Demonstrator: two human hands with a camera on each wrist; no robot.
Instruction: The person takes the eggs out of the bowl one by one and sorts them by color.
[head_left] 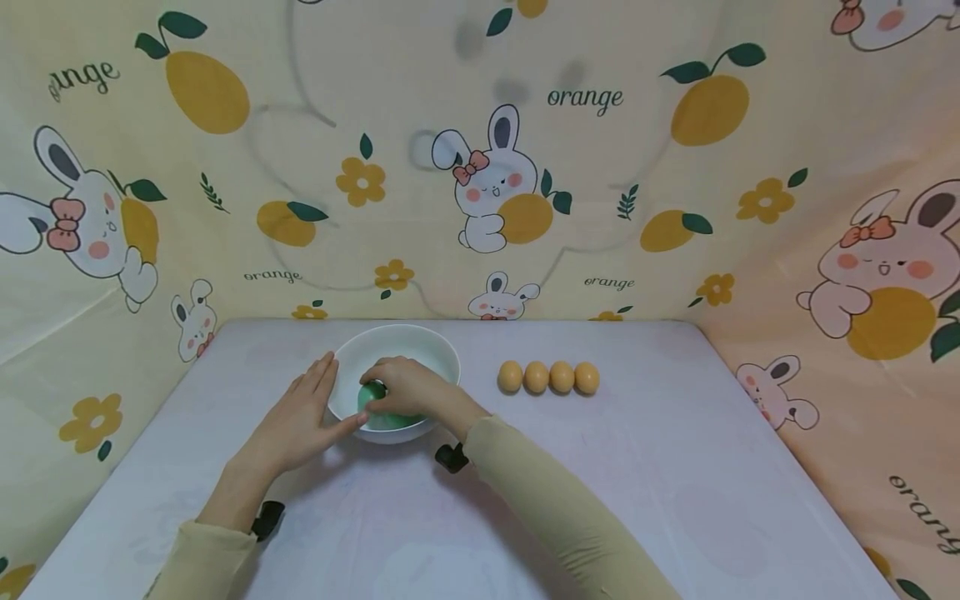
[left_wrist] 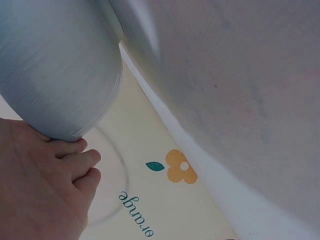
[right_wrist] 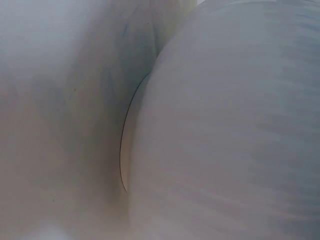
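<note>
White bowl (head_left: 431, 358), head: As the left hand (head_left: 296, 429), fingers straight, steadies it near the worktop's (head_left: 675, 467) far edge, likely against sliding, the right hand's (head_left: 408, 390) fingers grip a green rounded object (head_left: 366, 393) inside.
Eggs (head_left: 536, 377), head: four, toward the far-right corner.
Left wrist: fingers touching bowl.
Right wrist: fingers unseen.

Even, diffuse light fills the head view; soft shadows lie on the table (head_left: 675, 467) at the near side of the white bowl (head_left: 441, 358). Both wrist views are dimmer, the bowl's outer wall there shaded grey, and the right one looks hazy and low in contrast.
</note>
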